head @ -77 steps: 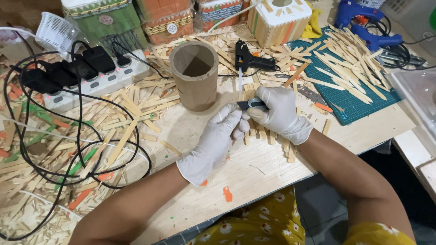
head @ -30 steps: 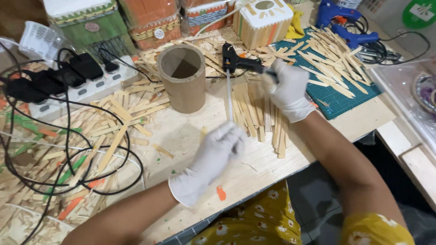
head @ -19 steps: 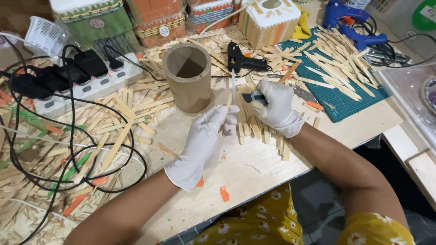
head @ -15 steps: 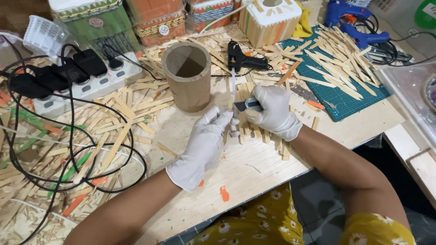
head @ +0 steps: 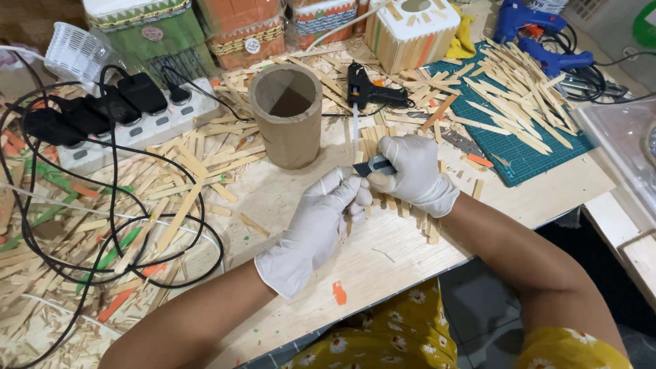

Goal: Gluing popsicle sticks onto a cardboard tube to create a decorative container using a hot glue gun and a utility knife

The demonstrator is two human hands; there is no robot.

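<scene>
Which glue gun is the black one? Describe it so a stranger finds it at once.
Start at the cardboard tube standing upright mid-table. Just to its right, beyond the gloved right hand, the black glue gun lies on scattered wooden sticks beside the green cutting mat. It is black, while the other glue guns, at the mat's far corner, are blue.

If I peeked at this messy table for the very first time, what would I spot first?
Probably the two white-gloved hands in the middle: the right hand grips a small dark cutter, and the left hand pinches a thin wooden stick beside it. Just behind them stands a brown cardboard tube, upright and open on top. Pale wooden sticks lie scattered all around, many piled on a green cutting mat at the right.
</scene>
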